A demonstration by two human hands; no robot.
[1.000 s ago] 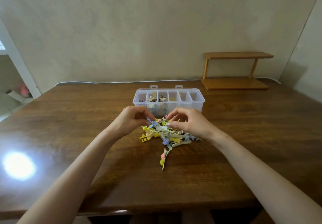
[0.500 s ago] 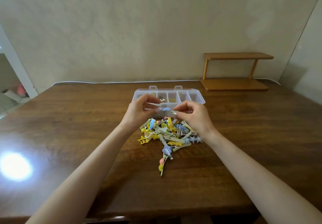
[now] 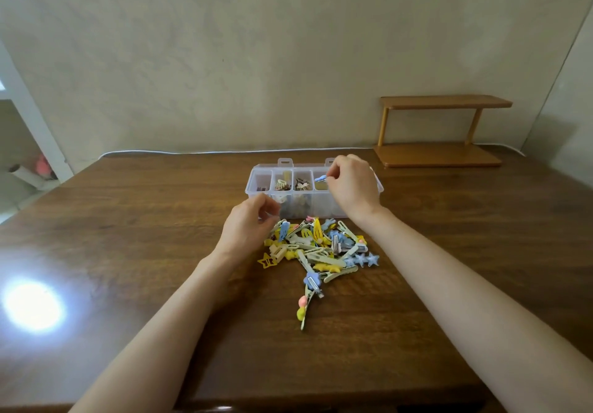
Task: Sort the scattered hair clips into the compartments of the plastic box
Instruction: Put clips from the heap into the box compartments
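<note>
Blue clip (image 3: 320, 178) sat pinched by your right hand (image 3: 351, 184) just above a middle compartment of the plastic box (image 3: 256, 188), likely poised to drop among its own kind. Your left hand (image 3: 247, 226) hovered loosely curled, gripping nothing I could see, with the pile of clips (image 3: 317, 249) just beside it for the next pick.

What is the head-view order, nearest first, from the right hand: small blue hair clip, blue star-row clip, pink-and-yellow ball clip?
1. Small blue hair clip, pinched in the right hand.
2. Blue star-row clip, pile's right edge.
3. Pink-and-yellow ball clip, pile's near tip.
</note>
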